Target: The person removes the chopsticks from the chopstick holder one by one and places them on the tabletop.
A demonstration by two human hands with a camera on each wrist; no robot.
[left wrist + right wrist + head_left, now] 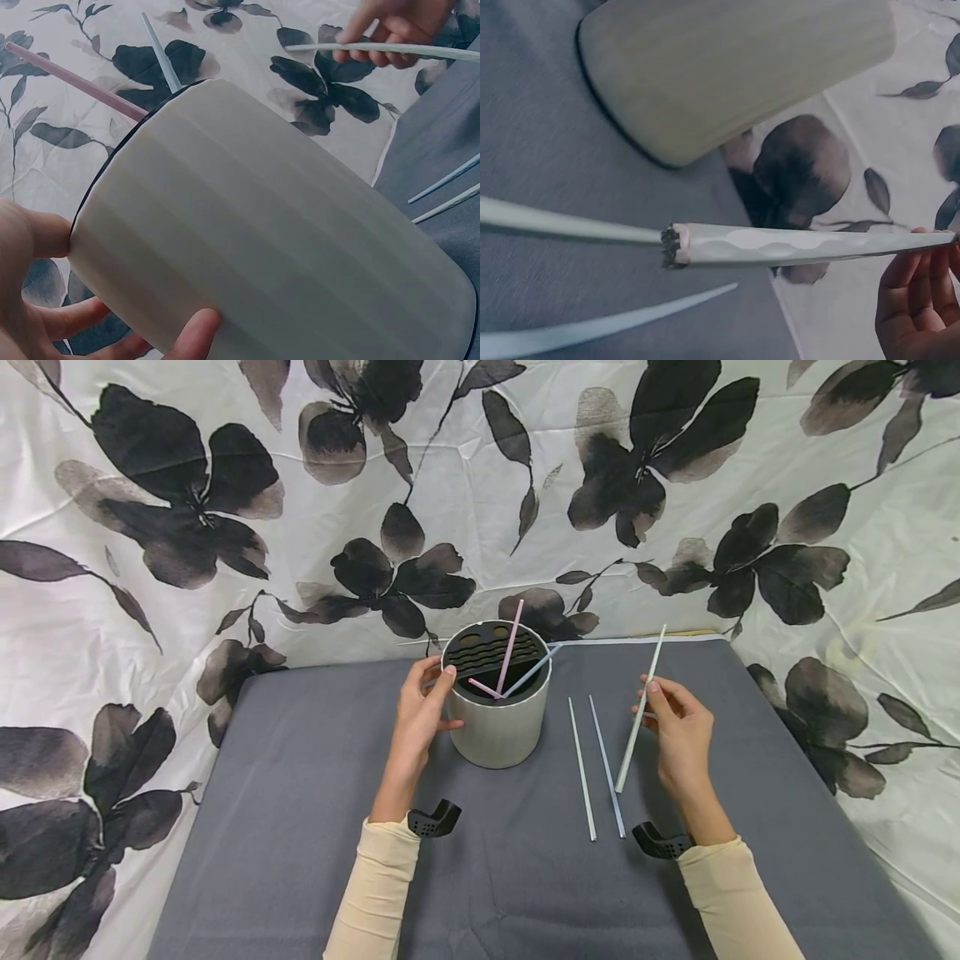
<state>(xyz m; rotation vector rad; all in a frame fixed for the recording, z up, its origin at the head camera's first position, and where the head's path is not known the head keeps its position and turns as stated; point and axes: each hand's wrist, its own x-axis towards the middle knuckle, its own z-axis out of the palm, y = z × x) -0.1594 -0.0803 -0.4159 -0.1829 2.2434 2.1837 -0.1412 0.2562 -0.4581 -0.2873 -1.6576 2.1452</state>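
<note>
My two cream sleeves [382, 881], softly wrinkled, reach over a matte grey cloth [300, 777], where two slim sticks lie side by side, one white [582, 768] and one blue [607, 768]. Just beside them my right hand [681, 727] pinches a third, pale stick [629, 752], tilted above the cloth; only my right wrist view shows its wavy side and rough, dark end. My left hand [416, 710] grips the round grey pot [498, 739] at rim and side; the left wrist view reveals flat facets down its wall. From my head I count three sticks in its black, wavy-slotted top [480, 652], two pink and one blue. Behind hangs one creased, flowered sheet [480, 485].
</note>
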